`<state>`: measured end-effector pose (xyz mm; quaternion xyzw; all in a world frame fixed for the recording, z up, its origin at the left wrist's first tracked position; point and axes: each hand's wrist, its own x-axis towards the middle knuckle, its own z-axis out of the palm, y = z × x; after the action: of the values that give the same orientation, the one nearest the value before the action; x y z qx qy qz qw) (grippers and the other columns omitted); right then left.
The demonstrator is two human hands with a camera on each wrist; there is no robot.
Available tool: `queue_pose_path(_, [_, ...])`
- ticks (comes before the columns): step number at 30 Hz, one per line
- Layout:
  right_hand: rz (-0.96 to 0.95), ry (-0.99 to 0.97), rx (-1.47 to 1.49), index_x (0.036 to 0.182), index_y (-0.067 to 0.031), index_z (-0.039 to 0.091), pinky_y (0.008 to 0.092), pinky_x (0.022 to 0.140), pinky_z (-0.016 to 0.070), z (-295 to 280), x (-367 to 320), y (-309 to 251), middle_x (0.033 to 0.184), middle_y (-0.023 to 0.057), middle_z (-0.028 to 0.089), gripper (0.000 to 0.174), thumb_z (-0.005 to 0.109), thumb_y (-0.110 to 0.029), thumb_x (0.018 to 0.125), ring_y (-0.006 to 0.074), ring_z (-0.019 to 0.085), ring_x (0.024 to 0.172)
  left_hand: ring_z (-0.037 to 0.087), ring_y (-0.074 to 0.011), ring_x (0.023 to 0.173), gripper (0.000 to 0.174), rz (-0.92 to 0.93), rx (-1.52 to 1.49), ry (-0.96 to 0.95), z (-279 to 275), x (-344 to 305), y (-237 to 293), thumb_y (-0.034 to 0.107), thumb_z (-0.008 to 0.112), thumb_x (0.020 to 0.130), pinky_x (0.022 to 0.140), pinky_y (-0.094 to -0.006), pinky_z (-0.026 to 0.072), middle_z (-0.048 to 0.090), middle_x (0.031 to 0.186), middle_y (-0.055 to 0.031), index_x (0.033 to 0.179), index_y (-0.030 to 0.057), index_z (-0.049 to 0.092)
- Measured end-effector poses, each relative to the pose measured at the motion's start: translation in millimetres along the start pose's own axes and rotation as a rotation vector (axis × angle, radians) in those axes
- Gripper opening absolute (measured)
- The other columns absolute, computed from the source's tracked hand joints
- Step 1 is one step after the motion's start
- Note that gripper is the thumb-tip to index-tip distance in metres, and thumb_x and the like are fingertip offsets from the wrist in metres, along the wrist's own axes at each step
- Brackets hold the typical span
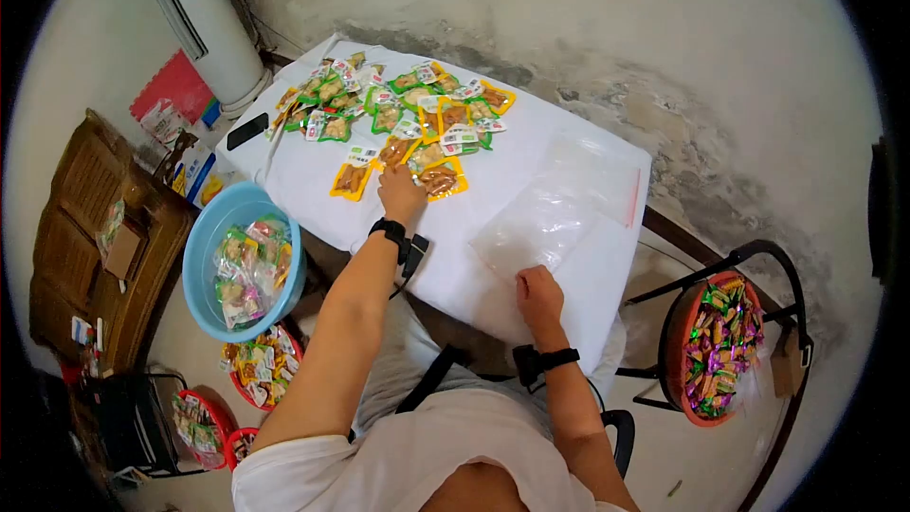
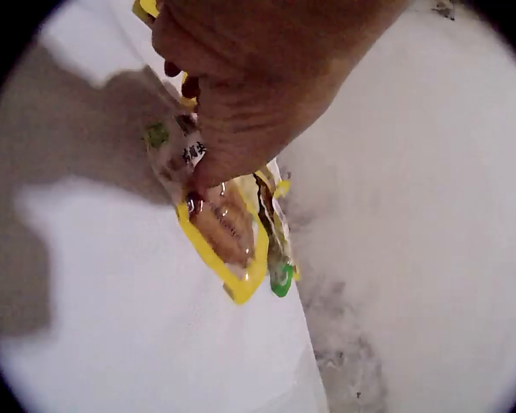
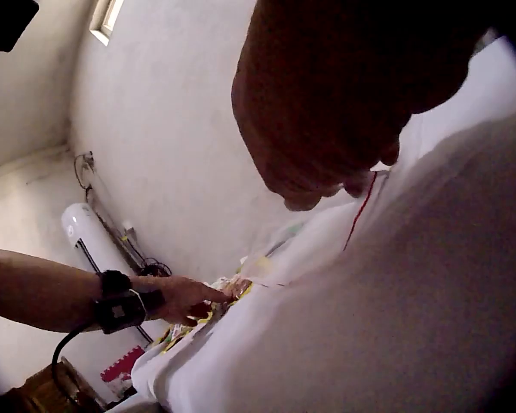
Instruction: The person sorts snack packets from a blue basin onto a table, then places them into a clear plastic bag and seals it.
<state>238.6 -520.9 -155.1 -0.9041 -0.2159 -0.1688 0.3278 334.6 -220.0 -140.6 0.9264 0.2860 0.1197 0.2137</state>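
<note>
My left hand [image 1: 402,194] reaches into the near side of a spread of snack packets on the white-covered table. In the left wrist view its thumb and curled fingers pinch the end of a yellow-edged snack packet [image 2: 224,232] with brown food inside; the fingertips are partly hidden. A green-cornered packet [image 2: 281,277] lies beside it. Nearer the table's front, my right hand [image 1: 540,299] grips the near edge of a clear plastic bag [image 1: 531,232] with curled fingers. In the right wrist view a red line [image 3: 359,211] runs down from those fingers.
Green-edged packets [image 1: 332,90] and a black phone [image 1: 247,131] lie farther back on the table. A blue basin [image 1: 194,270] of filled bags stands at the left, above red baskets of packets. At the right, a red basket [image 1: 675,360] of wrapped snacks sits on a chair.
</note>
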Motion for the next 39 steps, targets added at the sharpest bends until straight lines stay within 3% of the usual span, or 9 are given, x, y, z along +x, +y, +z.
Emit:
queue_pose_path(4, [-0.05,0.064,0.07,0.079,-0.0075,0.056,0.0381,0.06,0.0467,-4,1,-4,0.077,0.0091,0.055,0.007,0.063,-0.008,0.076,0.0292,0.057,0.072,0.042,-0.0327,0.111,0.047,0.214,0.156,-0.016,-5,-10,8,0.031,0.072,0.069,0.089,-0.048,0.0336,0.045,0.118,-0.0169,0.104,0.004,0.056])
queue_pose_path(9, [-0.002,0.038,0.041,0.079,-0.0073,0.055,0.0381,0.06,0.047,-5,1,-4,0.078,0.0096,0.055,0.007,0.061,-0.01,0.078,0.0298,0.057,0.072,0.044,-0.0326,0.109,0.046,0.305,0.206,-0.067,3,4,0,0.035,0.069,0.072,0.086,-0.0466,0.037,0.049,0.113,-0.0164,0.103,0.0026,0.056])
queue_pose_path(21, [0.081,-0.005,0.027,0.082,-0.0075,0.055,0.0398,0.062,0.0478,-2,-2,-8,0.082,0.0104,0.055,0.006,0.06,-0.011,0.08,0.0303,0.057,0.075,0.053,-0.0331,0.099,0.064,0.119,0.274,-0.201,-8,-13,-18,0.039,0.076,0.064,0.082,-0.0389,0.0461,0.054,0.104,-0.0192,0.106,-0.0013,0.051])
queue_pose_path(23, [0.085,0.007,0.033,0.082,-0.0075,0.055,0.04,0.063,0.0478,0,-1,-5,0.082,0.0104,0.055,0.006,0.059,-0.011,0.08,0.0304,0.057,0.076,0.058,-0.0252,0.087,0.061,0.085,-0.279,-0.307,-7,-15,-35,0.035,0.077,0.064,0.076,-0.0321,0.0473,0.058,0.094,-0.0141,0.104,-0.0016,0.051])
queue_pose_path(27, [0.15,-0.038,0.027,0.083,-0.0081,0.055,0.0404,0.064,0.048,0,-1,-4,0.083,0.0103,0.055,0.006,0.059,-0.012,0.08,0.0307,0.057,0.077,0.058,-0.016,0.079,0.045,0.056,-0.549,-0.236,-12,-57,-61,0.021,0.074,0.072,0.07,-0.0263,0.0463,0.06,0.088,-0.0085,0.103,-0.0006,0.05])
queue_pose_path(29, [0.169,-0.043,0.024,0.083,-0.0083,0.055,0.0404,0.065,0.048,0,0,-5,0.083,0.0102,0.056,0.006,0.058,-0.013,0.081,0.0307,0.057,0.078,0.056,-0.0104,0.084,0.03,-0.065,-1.034,-0.486,-21,-83,-77,0.006,0.066,0.079,0.073,-0.0246,0.0462,0.06,0.094,-0.0052,0.104,-0.0001,0.05])
queue_pose_path(31, [0.136,-0.007,0.053,0.083,-0.0083,0.055,0.0399,0.066,0.0483,1,0,-6,0.084,0.01,0.056,0.006,0.058,-0.013,0.081,0.0301,0.058,0.078,0.056,-0.0106,0.086,0.028,-0.082,-1.197,-0.631,-52,-124,-64,-0.001,0.06,0.082,0.077,-0.0241,0.0464,0.06,0.098,-0.0031,0.108,-0.0001,0.05])
queue_pose_path(35, [0.072,0.073,0.033,0.081,-0.0072,0.058,0.0364,0.058,0.0475,0,2,-11,0.08,0.0081,0.057,0.005,0.061,-0.01,0.079,0.0274,0.058,0.068,0.057,-0.0115,0.091,0.035,-0.168,-1.218,-0.965,-41,-168,-62,-0.002,0.058,0.083,0.083,-0.0255,0.0468,0.06,0.102,-0.0032,0.117,0.0015,0.049])
queue_pose_path(39, [0.033,0.006,-0.006,0.083,-0.0081,0.057,0.0391,0.066,0.0483,-2,-2,-12,0.084,0.0091,0.056,0.008,0.06,-0.015,0.081,0.0278,0.057,0.081,0.058,-0.0115,0.089,0.038,-0.13,-1.094,-1.058,-31,-173,-34,0.001,0.056,0.083,0.078,-0.024,0.0477,0.06,0.104,-0.0042,0.12,0.0014,0.048])
